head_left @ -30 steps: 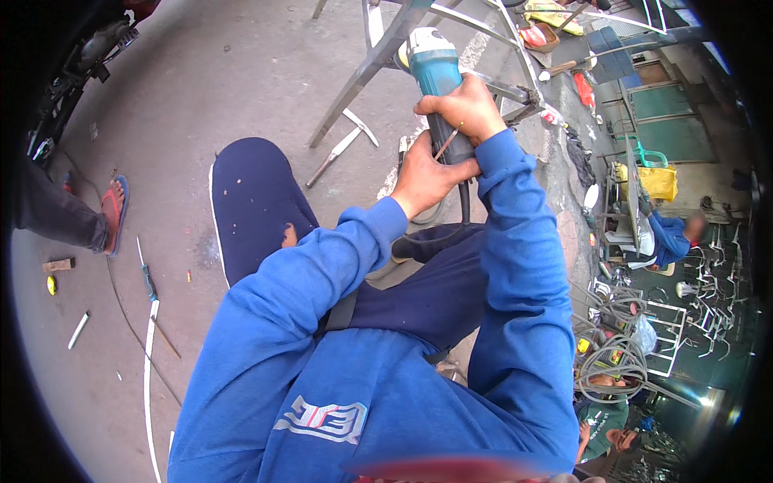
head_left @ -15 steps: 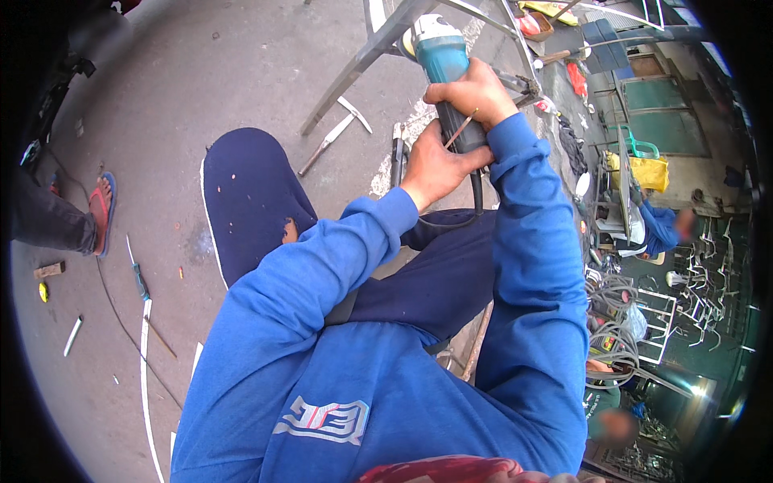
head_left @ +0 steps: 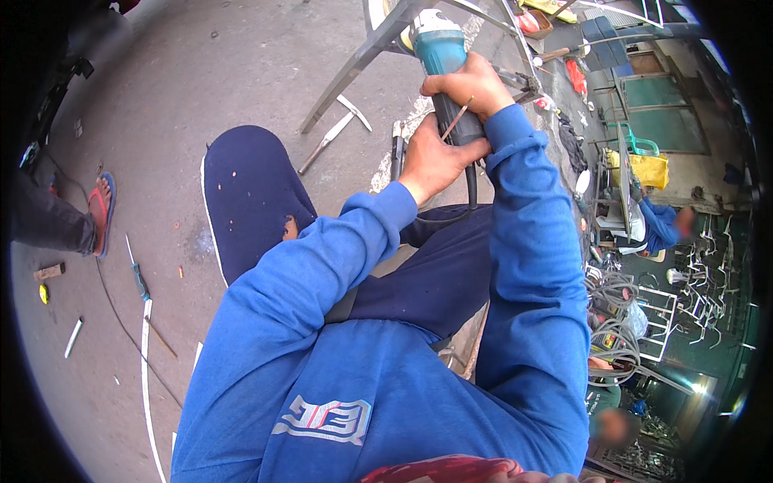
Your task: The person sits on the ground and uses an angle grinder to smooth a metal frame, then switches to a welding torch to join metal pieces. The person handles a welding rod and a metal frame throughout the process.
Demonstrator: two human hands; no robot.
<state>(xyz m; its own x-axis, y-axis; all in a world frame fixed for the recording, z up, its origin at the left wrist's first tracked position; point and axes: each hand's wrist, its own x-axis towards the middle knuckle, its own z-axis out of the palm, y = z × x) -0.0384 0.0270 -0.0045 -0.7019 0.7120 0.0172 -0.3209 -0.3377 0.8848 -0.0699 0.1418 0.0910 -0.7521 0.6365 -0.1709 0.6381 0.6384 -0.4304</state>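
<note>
Both my hands are on a teal and black angle grinder (head_left: pixel 441 53), whose head points away from me against a grey metal frame (head_left: pixel 358 68). My right hand (head_left: pixel 475 87) wraps round the body just behind the teal part. Lower down, my left hand (head_left: pixel 435 157) grips the black rear end, where the power cord (head_left: pixel 472 189) hangs out. A thin brownish rod (head_left: pixel 459 119) sticks up by my left thumb; whether the fingers pinch it is unclear. The grinder's disc is mostly hidden behind the frame's leg.
A chipping hammer (head_left: pixel 334 133) and dark-handled tool (head_left: pixel 397 149) lie near the frame. On the left are a screwdriver (head_left: pixel 137 270), a cable (head_left: pixel 113 310) and a person's sandalled foot (head_left: pixel 103 205). Coiled cables (head_left: pixel 613 342) and a seated person (head_left: pixel 660 221) are at right.
The grinder and both hands have shifted slightly left and toward the far side. My grip on it stays the same.
</note>
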